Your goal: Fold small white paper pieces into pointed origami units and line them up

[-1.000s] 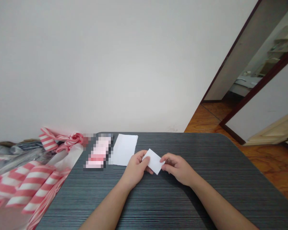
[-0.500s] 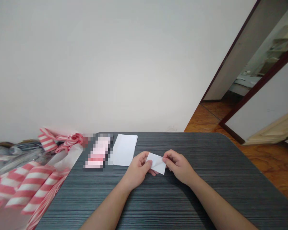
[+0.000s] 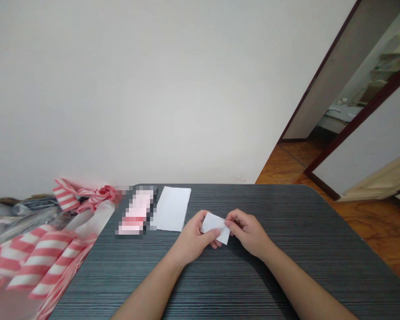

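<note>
Left hand (image 3: 195,238): thumb had advanced farther across the small white paper (image 3: 214,221). That hand clamped the paper over the dark striated tabletop (image 3: 320,240); the right hand (image 3: 250,229) pinched its right edge. It appeared already folded; any remaining folds could not be determined. Larger white paper (image 3: 173,208) lay beyond, leftward. Pink-striped fabric (image 3: 50,255) flanked the tabletop; a white wall (image 3: 173,93) stood behind.

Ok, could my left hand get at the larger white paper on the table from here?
Probably yes: your left hand is close beside the larger white paper, with nothing seen between them. It grips the small white piece, which your right hand also holds, so it would likely need to let go first.
</note>
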Demonstrator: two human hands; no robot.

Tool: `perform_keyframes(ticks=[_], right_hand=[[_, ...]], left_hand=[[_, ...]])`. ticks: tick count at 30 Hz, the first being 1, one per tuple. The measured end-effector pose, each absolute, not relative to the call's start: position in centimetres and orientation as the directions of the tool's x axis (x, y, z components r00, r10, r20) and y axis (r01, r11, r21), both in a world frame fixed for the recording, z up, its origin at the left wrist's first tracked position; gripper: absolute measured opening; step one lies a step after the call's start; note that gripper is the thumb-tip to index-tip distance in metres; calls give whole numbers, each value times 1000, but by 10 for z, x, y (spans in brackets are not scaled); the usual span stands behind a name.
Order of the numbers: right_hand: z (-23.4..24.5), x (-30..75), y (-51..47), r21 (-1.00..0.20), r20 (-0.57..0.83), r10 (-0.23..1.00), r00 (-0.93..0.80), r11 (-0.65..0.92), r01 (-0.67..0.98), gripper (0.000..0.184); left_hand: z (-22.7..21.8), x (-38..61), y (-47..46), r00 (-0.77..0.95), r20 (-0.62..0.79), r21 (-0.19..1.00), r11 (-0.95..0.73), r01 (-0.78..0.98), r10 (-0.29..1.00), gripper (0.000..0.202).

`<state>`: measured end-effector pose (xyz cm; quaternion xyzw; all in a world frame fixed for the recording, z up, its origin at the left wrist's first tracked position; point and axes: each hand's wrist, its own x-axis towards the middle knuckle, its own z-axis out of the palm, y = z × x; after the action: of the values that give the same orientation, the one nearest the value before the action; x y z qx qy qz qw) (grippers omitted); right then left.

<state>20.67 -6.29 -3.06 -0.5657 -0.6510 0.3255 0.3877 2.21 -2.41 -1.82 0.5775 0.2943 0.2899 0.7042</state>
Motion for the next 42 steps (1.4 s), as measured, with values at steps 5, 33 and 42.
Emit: perform_keyframes(ticks=[5, 33, 42], right_hand=[[-33, 207, -63, -906, 122, 991, -47, 131, 404, 10], [-32, 210, -64, -931, 44, 993, -114, 82, 355, 21], [-32, 210, -63, -949, 31, 995, -93, 59, 311, 26]], left_hand=[[-17, 22, -24, 641, -86, 990, 138, -32, 763, 20], [-21, 22, -22, 639, -78, 988, 147, -56, 765, 20], [-21, 23, -23, 638, -83, 987, 152, -54, 766, 19]])
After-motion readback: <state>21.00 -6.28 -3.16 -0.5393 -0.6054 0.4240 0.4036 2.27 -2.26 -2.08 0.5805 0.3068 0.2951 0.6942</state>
